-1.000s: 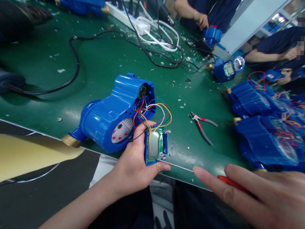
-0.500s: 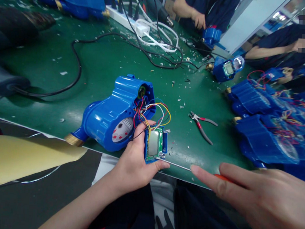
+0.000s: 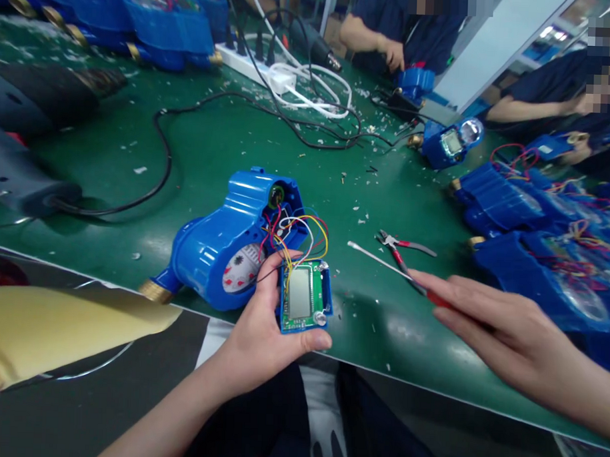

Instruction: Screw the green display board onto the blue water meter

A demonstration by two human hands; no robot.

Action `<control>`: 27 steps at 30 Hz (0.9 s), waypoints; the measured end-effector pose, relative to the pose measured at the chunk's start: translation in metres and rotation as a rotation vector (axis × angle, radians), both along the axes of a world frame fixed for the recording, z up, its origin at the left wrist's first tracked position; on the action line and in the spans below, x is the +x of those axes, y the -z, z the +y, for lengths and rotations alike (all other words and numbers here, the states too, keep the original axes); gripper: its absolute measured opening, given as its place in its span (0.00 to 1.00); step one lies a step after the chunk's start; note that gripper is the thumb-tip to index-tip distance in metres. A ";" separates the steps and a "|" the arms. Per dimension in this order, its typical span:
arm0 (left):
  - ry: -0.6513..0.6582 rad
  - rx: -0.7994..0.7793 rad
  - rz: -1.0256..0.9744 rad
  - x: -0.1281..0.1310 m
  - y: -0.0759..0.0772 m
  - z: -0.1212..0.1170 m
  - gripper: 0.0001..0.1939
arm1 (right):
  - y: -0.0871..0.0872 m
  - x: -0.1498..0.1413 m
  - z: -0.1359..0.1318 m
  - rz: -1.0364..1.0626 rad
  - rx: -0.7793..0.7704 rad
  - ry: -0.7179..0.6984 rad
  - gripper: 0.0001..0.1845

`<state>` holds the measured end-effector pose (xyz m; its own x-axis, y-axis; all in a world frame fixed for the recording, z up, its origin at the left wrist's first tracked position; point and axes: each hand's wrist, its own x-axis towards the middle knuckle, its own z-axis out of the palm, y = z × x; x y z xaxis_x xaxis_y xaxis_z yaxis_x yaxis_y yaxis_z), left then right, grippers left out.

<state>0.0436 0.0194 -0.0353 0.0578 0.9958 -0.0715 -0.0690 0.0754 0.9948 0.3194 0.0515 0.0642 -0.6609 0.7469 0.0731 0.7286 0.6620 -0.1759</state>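
Observation:
My left hand point(image 3: 269, 327) grips a small blue housing that holds a green circuit board with a grey display point(image 3: 301, 292). Red, yellow, white and black wires point(image 3: 305, 232) link this display board to the open cavity of a blue water meter point(image 3: 217, 245). The meter lies tilted on the bench, its brass fitting point(image 3: 156, 290) at the near edge and its red-marked dial facing up. Right of the board, my right hand point(image 3: 502, 322) is closed around the red-orange handle of a screwdriver point(image 3: 384, 263). Its thin shaft points up-left, its tip apart from the board.
Red-handled cutters point(image 3: 399, 245) lie beyond the screwdriver. More blue meters point(image 3: 538, 276) crowd the right side. Heat guns point(image 3: 31, 172) with a black cable lie left, and a white power strip point(image 3: 250, 70) stands behind. Two people work across the green bench point(image 3: 213, 138).
The screwdriver has lifted off the board's lower edge and moved up and right with my right hand. My left hand still holds the display board, shifted slightly left in view.

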 end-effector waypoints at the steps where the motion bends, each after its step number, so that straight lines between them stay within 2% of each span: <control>1: -0.004 0.009 -0.004 0.000 0.000 0.000 0.44 | 0.013 0.002 0.001 0.037 -0.002 0.058 0.21; 5: -0.054 0.045 -0.050 0.002 -0.002 -0.001 0.40 | 0.062 -0.010 0.010 -0.078 0.036 0.185 0.21; 8: -0.078 0.041 -0.160 0.009 -0.006 0.000 0.36 | 0.078 -0.029 0.021 -0.089 0.122 0.201 0.20; 11: -0.138 0.087 -0.232 0.019 -0.007 0.004 0.34 | 0.075 -0.048 0.025 0.231 0.171 0.149 0.15; 13: -0.227 0.138 -0.237 0.027 -0.005 0.010 0.35 | 0.071 -0.062 0.020 0.510 -0.003 0.094 0.15; 14: -0.276 0.156 -0.237 0.030 -0.004 0.013 0.36 | 0.069 -0.070 0.017 0.625 -0.135 0.072 0.17; 16: -0.360 0.193 -0.237 0.037 -0.002 0.018 0.38 | 0.068 -0.085 0.010 0.778 -0.356 0.074 0.29; 18: -0.411 0.228 -0.236 0.042 -0.002 0.022 0.39 | 0.071 -0.099 0.005 0.862 -0.449 0.143 0.40; 20: -0.435 0.253 -0.223 0.045 -0.001 0.023 0.38 | 0.076 -0.109 0.003 0.927 -0.464 0.225 0.39; 22: -0.419 0.257 -0.194 0.046 -0.001 0.022 0.39 | 0.079 -0.114 0.004 0.974 -0.444 0.255 0.32; 27: -0.341 0.183 -0.127 0.041 0.003 0.016 0.42 | 0.082 -0.109 0.007 1.018 -0.399 0.216 0.30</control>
